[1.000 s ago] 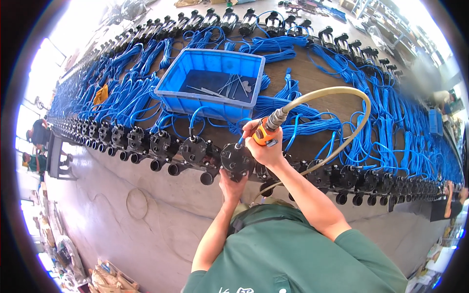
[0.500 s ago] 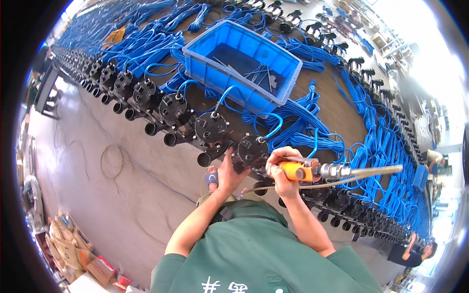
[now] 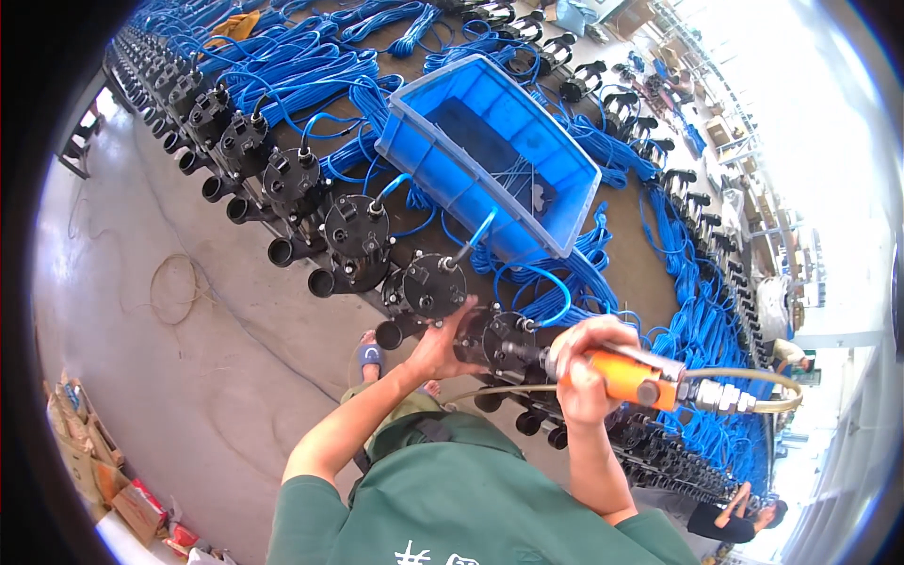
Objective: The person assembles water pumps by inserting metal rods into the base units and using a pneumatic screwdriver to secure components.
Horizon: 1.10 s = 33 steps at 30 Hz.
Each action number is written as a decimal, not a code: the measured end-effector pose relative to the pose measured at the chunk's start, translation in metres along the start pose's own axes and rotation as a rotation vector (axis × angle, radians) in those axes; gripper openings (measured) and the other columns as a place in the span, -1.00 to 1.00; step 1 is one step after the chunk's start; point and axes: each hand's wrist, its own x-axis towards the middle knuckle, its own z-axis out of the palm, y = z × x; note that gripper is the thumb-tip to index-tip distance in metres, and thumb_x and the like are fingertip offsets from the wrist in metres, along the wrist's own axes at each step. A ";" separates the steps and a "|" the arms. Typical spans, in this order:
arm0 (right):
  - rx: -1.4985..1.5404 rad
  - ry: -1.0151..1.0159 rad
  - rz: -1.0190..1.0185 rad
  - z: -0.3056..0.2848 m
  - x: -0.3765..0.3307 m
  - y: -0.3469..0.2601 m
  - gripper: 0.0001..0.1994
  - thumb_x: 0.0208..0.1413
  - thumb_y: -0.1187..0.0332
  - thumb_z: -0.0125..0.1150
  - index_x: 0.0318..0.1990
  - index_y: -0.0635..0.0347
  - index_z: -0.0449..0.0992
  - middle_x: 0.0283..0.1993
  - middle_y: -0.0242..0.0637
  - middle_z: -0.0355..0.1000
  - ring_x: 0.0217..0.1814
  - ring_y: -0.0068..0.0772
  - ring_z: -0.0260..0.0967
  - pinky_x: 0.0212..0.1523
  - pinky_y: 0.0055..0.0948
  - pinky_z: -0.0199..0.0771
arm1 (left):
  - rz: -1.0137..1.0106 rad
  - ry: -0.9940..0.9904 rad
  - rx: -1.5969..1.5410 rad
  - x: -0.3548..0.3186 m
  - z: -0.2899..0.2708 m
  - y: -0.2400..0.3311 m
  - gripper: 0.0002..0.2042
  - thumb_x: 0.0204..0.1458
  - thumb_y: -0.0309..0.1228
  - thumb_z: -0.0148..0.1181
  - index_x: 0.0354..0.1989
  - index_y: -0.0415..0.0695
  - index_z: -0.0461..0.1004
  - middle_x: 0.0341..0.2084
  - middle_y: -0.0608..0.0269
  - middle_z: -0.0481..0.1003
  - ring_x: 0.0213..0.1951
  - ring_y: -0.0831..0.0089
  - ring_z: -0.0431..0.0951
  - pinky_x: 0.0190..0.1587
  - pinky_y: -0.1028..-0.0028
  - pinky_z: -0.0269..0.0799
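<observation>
My left hand (image 3: 441, 350) is wrapped round the near left side of a black round motor-like housing (image 3: 497, 341); its fingertips are partly hidden. A blue cable rises from the top of this housing. My right hand (image 3: 589, 372) grips an orange air screwdriver (image 3: 633, 379), held almost level. The tool's front end, smeared by motion, reaches leftward to the housing; whether it touches cannot be made out. A tan air hose (image 3: 786, 394) loops from the metal fitting at the tool's rear. Left of my left hand stands another black housing (image 3: 434, 286) with its own cable.
Similar black housings line the table edge on both sides. Behind them a blue bin (image 3: 443, 155) holds thin rods. Coiled blue cables (image 3: 301, 85) cover much of the table (image 3: 650, 264). Another person (image 3: 725, 518) is at the far right, and cartons (image 3: 89, 443) lie at the lower left.
The view has shifted, with the housings lower and further left. My right hand has drawn the screwdriver rightward, exposing its front end, and the hose now curls. My left hand keeps to the same housing.
</observation>
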 end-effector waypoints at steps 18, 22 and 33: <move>-0.239 0.211 0.193 0.013 0.018 0.095 -0.74 0.02 0.68 0.20 -0.10 0.32 0.51 -0.23 -0.28 0.55 -0.26 -0.57 0.51 -0.20 -0.57 0.53 | 0.125 0.046 -0.086 0.001 0.016 -0.046 0.16 -0.46 -0.21 0.68 0.40 -0.22 0.10 0.27 -0.13 0.29 0.28 -0.08 0.33 0.35 0.10 0.23; -0.237 0.233 0.147 0.020 0.032 0.071 -0.72 0.02 0.66 0.20 -0.07 0.30 0.54 -0.24 -0.29 0.57 -0.30 -0.63 0.49 -0.24 -0.58 0.52 | 0.035 0.030 -0.036 0.008 0.008 -0.020 0.12 -0.49 -0.25 0.71 0.34 -0.28 0.16 0.24 -0.14 0.34 0.24 0.00 0.42 0.28 0.17 0.37; -0.222 0.258 -0.231 -0.095 -0.017 -0.091 -0.75 0.10 0.50 0.18 -0.06 0.38 0.44 -0.16 -0.11 0.46 -0.42 -0.57 0.43 -0.38 -0.59 0.49 | -0.267 0.363 0.282 -0.068 0.066 0.011 -0.36 -0.13 -0.41 0.50 0.11 -0.28 0.28 -0.14 0.10 0.37 -0.08 0.33 0.44 -0.06 0.36 0.44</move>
